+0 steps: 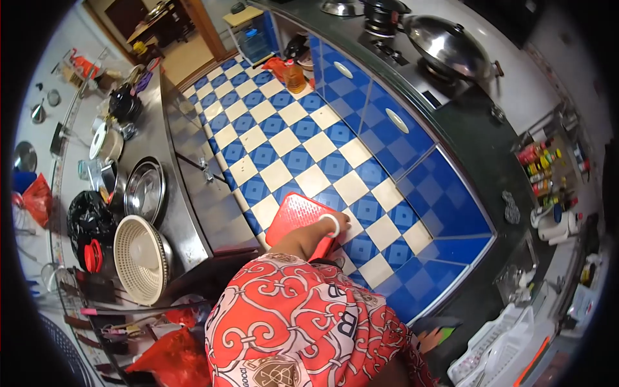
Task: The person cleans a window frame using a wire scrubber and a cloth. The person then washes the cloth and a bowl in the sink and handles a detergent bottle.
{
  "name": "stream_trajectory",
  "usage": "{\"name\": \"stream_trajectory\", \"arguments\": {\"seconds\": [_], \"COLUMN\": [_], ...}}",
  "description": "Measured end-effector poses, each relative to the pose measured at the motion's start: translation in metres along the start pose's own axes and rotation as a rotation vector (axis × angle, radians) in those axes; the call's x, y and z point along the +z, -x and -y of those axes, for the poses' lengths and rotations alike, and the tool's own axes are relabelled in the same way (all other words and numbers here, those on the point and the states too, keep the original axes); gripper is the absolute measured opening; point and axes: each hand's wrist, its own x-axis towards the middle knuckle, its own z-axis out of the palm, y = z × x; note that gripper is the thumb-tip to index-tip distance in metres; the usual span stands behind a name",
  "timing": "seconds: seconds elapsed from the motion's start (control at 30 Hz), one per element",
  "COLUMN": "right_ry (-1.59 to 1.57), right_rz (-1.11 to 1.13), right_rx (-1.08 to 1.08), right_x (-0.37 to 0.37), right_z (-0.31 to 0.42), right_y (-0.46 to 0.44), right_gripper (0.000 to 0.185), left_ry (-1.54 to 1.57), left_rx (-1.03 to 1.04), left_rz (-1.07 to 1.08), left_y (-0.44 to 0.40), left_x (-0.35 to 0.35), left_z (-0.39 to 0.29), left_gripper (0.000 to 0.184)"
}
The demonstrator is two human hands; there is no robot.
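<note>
My left hand (pixel 340 223), with a white bracelet at the wrist, reaches down to the right edge of a red plastic stool (pixel 298 213) on the floor. Its fingers are closed around that edge, partly hidden behind the wrist. At the lower right, my right hand (pixel 428 339) is low beside the dark countertop, half covered by the red patterned clothing. A small green item (pixel 446 333) touches its fingertips or lies just beyond them; the fingers are smeared and their grip is unclear.
Blue cabinets (pixel 412 174) line the right side, below a counter with a wok (pixel 448 48) and white baskets (pixel 493 348). On the left, a steel counter (pixel 184 226) holds a cream colander (pixel 140 261) and metal basins. An oil bottle (pixel 294 77) stands on the checkered floor.
</note>
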Motion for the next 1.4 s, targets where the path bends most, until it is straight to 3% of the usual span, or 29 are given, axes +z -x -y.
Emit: {"name": "stream_trajectory", "arguments": {"seconds": [0.07,0.17,0.23,0.3,0.33,0.4,0.43,0.53,0.57,0.67,0.7,0.8,0.9,1.0,1.07,1.1,1.13,1.2,1.27,1.3,1.33,1.37,1.4], "right_ry": [0.037,0.024,0.014,0.009,0.010,0.015,0.021,0.047,0.068,0.152,0.141,-0.580,-0.442,-0.323,-0.334,-0.421,-0.363,-0.422,-0.623,-0.681,-0.869,-1.087,-1.037], "right_rz": [0.121,0.137,0.137,0.158,0.176,0.214,0.236,0.312,0.344,0.436,0.450,0.270,0.345,0.393,0.353,0.397,0.274,0.305,0.435,0.429,0.470,0.445,0.448], "right_rx": [-0.009,-0.051,-0.074,-0.085,-0.085,-0.086,-0.086,-0.067,-0.056,0.000,0.003,-0.289,-0.496,-0.675,-0.798,-0.886,-1.100,-1.383,-1.625,-1.807,-1.914,-2.024,-2.191], "right_x": [-0.009,-0.011,-0.020,-0.033,-0.038,-0.051,-0.058,-0.082,-0.092,-0.122,-0.133,-0.110,-0.139,-0.182,-0.208,-0.218,-0.239,-0.293,-0.364,-0.401,-0.431,-0.459,-0.490], "right_z": [0.006,-0.001,-0.009,-0.014,-0.015,-0.018,-0.018,-0.016,-0.014,0.002,0.010,0.009,0.073,0.163,0.229,0.264,0.307,0.393,0.467,0.499,0.525,0.549,0.572], "right_y": [0.000,-0.014,-0.025,-0.036,-0.041,-0.053,-0.061,-0.090,-0.102,-0.156,-0.178,-0.274,-0.342,-0.386,-0.404,-0.414,-0.409,-0.385,-0.348,-0.333,-0.317,-0.294,-0.281], "right_gripper": [0.054,0.050,0.047,0.045,0.043,0.041,0.040,0.036,0.035,0.033,0.032,0.022,0.022,0.031,0.031,0.031,0.030,0.031,0.032,0.034,0.033,0.032,0.022], "left_ry": [0.278,0.233,0.707,0.361,0.581,0.638,0.687,0.757,0.774,0.552,0.251,0.489,-0.052,-0.002,0.259,0.441,0.620,0.638,0.970,0.906,0.340,0.531,0.717], "left_rx": [-0.131,-0.271,-0.529,-0.418,-0.600,-0.668,-0.702,-0.671,-0.652,-0.753,-0.721,-0.692,-0.840,-0.732,-0.756,-0.734,-0.701,-0.857,-1.033,-1.072,-0.869,-0.954,-1.024], "left_rz": [-0.108,-0.339,-0.177,-0.242,-0.321,-0.366,-0.352,-0.338,-0.379,-0.452,-0.577,-0.596,-0.639,-0.872,-0.840,-0.804,-0.766,-0.755,-0.678,-0.530,-0.244,-0.376,-0.535], "left_y": [0.009,0.036,0.074,0.090,0.090,0.090,0.102,0.080,0.056,0.019,0.009,-0.025,-0.015,-0.020,-0.015,-0.014,-0.008,0.016,0.021,0.047,0.058,0.045,0.034], "left_x": [0.000,0.012,-0.007,0.014,0.024,0.037,0.012,0.013,0.038,0.023,0.012,-0.038,-0.117,-0.134,-0.132,-0.119,-0.110,-0.089,0.002,-0.018,0.011,0.093,0.161], "left_z": [0.039,0.098,0.104,0.136,0.145,0.149,0.111,0.101,0.126,0.104,0.091,0.071,-0.014,-0.013,-0.002,0.020,0.038,0.044,0.112,0.094,0.118,0.181,0.233], "left_gripper": [0.043,0.038,0.038,0.035,0.034,0.034,0.035,0.030,0.036,0.049,0.058,0.057,0.054,0.050,0.046,0.045,0.044,0.043,0.043,0.040,0.035,0.035,0.034]}}
